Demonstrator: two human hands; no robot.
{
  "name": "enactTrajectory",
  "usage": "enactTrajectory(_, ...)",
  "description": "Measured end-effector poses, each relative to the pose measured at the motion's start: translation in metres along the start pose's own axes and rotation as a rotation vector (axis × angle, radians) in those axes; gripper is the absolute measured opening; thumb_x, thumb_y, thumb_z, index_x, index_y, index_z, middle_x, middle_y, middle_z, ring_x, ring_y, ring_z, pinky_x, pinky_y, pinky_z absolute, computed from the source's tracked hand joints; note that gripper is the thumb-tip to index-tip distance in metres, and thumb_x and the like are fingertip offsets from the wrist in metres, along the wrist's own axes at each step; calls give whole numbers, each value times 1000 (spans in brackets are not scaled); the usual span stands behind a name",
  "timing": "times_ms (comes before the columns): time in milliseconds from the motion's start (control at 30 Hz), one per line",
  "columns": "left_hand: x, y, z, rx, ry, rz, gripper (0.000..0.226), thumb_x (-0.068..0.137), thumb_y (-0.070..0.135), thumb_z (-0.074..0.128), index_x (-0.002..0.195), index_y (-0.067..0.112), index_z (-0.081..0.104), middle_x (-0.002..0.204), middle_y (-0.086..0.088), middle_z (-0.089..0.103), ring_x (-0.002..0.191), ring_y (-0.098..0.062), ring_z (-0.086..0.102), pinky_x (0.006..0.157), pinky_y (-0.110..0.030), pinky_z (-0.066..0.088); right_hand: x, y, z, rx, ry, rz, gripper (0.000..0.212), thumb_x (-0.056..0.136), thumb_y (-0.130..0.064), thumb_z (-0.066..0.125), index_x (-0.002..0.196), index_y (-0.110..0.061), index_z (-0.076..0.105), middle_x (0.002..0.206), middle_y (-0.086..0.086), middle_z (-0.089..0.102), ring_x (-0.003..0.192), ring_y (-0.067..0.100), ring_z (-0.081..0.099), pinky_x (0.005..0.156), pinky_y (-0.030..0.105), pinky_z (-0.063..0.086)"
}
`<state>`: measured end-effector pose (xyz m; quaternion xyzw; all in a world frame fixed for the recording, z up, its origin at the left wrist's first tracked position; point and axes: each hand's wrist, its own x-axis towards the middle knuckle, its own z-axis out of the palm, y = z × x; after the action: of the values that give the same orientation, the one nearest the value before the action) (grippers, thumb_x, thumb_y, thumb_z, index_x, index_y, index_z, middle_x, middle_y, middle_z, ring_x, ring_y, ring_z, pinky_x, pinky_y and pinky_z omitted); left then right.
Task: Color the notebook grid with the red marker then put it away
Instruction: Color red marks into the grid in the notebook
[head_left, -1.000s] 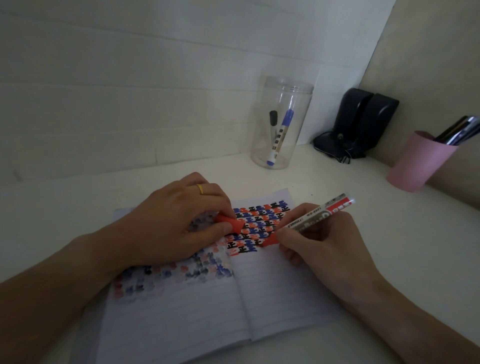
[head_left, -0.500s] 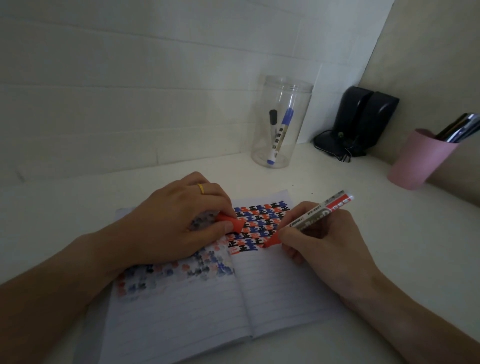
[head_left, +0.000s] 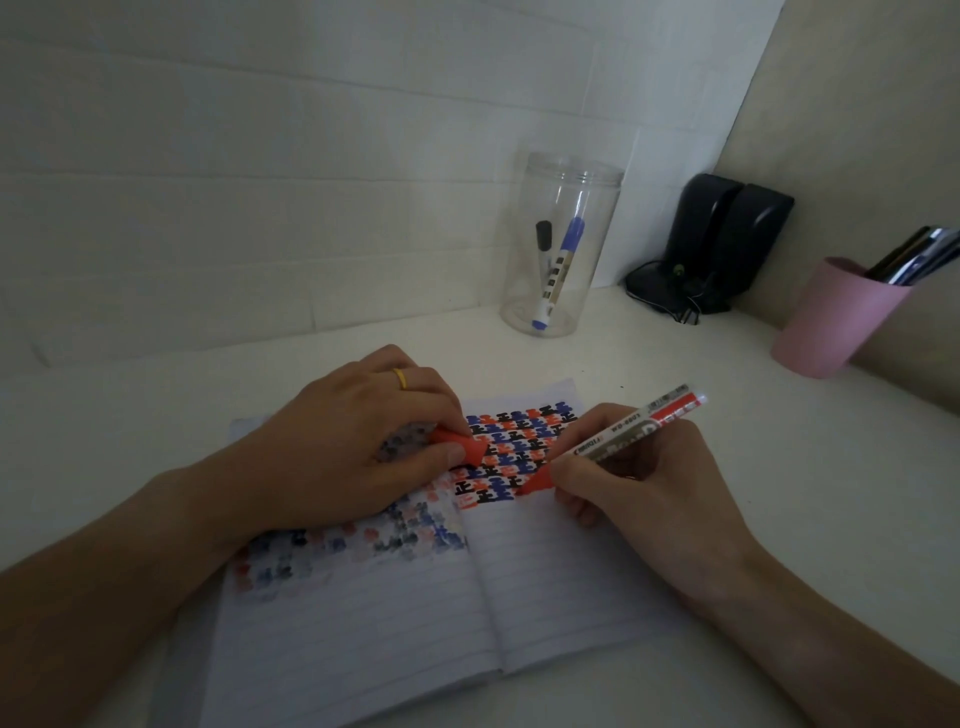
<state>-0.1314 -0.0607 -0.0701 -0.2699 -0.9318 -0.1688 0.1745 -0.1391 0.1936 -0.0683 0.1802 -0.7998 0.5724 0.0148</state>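
On the near middle of the table (head_left: 727, 519) an open notebook (head_left: 545, 597) lies flat, and the right hand (head_left: 639, 483) has its grip clenched around the red marker (head_left: 623, 434) in a writing hold. The marker's long axis slants from its red tip, low and left on the right-hand page at the lower edge of the colored grid (head_left: 519, 452), up and away to the right, where its tail stands clear of the knuckles. The left hand (head_left: 353, 447) presses the left page flat, its grip pinched on the red cap (head_left: 460, 447), which points right toward the tip; cap and tip sit near each other but apart, so I judge capping would need only a short closing of the two hands. The clear jar (head_left: 563, 244), holding a blue and a black marker, stands far behind the notebook, roughly between the hands, and looks like the likely place to put the marker away. Print runs along the marker's barrel, something like "WB-0601", though I cannot read the brand for sure. Grid marks resemble the character 正.
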Motion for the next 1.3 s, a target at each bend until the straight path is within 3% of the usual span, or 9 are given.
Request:
enactTrajectory(167,0,0,1,-4,-6,-3,34,96,59,45,110,39,70,111,25,65,109,-4,53,86,-32,50,-1,-1,1,-77,-13,-23,4,74,-11,75,74,-14,76,63,5,74,59,19,68,63,44,60)
enactTrajectory(367,0,0,0,0,-12,3,35,96,58,45,111,39,70,112,25,65,109,-3,52,86,-31,50,1,0,1,-107,47,28,9,65,-23,72,70,-16,74,58,2,70,54,12,62,56,33,54)
enactTrajectory(533,0,0,0,0,-9,5,33,97,56,46,111,38,70,112,24,66,109,-3,53,87,-32,50,1,0,1,-101,48,33,13,64,-27,71,70,-15,73,58,4,70,55,14,63,58,39,55)
enactTrajectory(600,0,0,0,1,-8,5,33,97,56,47,111,38,70,111,24,66,108,-4,53,86,-33,50,3,0,0,-17,55,53,5,74,-15,73,71,-12,74,57,3,69,55,15,62,55,33,52)
enactTrajectory(667,0,0,0,10,-7,6,32,97,56,47,111,38,70,111,24,66,108,-4,53,86,-32,50,6,1,-4,108,92,82,10,81,-6,72,72,-10,75,58,4,68,57,17,60,55,29,49)
enactTrajectory(800,0,2,0,18,-2,6,31,98,55,47,111,38,70,110,24,66,106,-3,53,86,-28,49,11,-1,-11,308,91,98,17,83,-4,72,75,-18,75,65,4,64,63,15,57,61,27,48)
enactTrajectory(933,0,4,-1,19,0,6,35,98,56,45,111,37,70,110,24,66,106,-3,53,86,-28,49,13,0,-11,451,59,111,10,85,-3,71,85,-13,73,73,7,71,67,18,64,57,24,52)
enactTrajectory(1100,0,8,-1,38,0,0,34,101,55,43,112,37,70,111,23,65,105,-2,54,86,-28,49,14,1,-13,477,78,132,23,96,-10,56,100,-3,77,91,22,79,80,27,75,69,34,57)
enactTrajectory(1300,-1,7,0,32,139,-100,24,99,46,52,113,32,65,101,16,63,93,-5,56,82,-31,50,15,9,-14,468,107,104,6,82,-9,73,86,-11,77,76,14,73,71,22,67,64,29,56)
